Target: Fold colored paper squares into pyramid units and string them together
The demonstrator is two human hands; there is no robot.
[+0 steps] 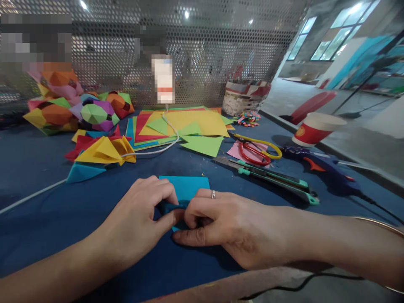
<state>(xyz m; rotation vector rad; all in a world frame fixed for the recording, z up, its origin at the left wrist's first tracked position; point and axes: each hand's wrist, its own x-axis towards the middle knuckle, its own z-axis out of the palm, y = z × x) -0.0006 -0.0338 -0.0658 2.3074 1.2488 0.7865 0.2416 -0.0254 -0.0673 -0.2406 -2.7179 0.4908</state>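
Observation:
A sheet of blue paper point(189, 185) lies on the dark blue table in front of me, its near part lifted and curled over. My left hand point(151, 206) pinches the left side of that fold between thumb and fingers. On the right side, my right hand point(217, 219), with a ring on one finger, has its fingers bent around the near edge of the same paper. Both hands nearly meet at the fold and hide part of it. Beyond them rests a pile of coloured paper sheets point(195, 120), with a green paper triangle point(205, 144) at its near edge.
Right of my hands lie a utility knife point(271, 176), scissors point(252, 151) and a glue gun point(328, 168). A paper cup point(315, 128) stands at the right edge. Folded paper pieces point(104, 149) and paper balls point(94, 113) sit at left, crossed by a white cable point(158, 152).

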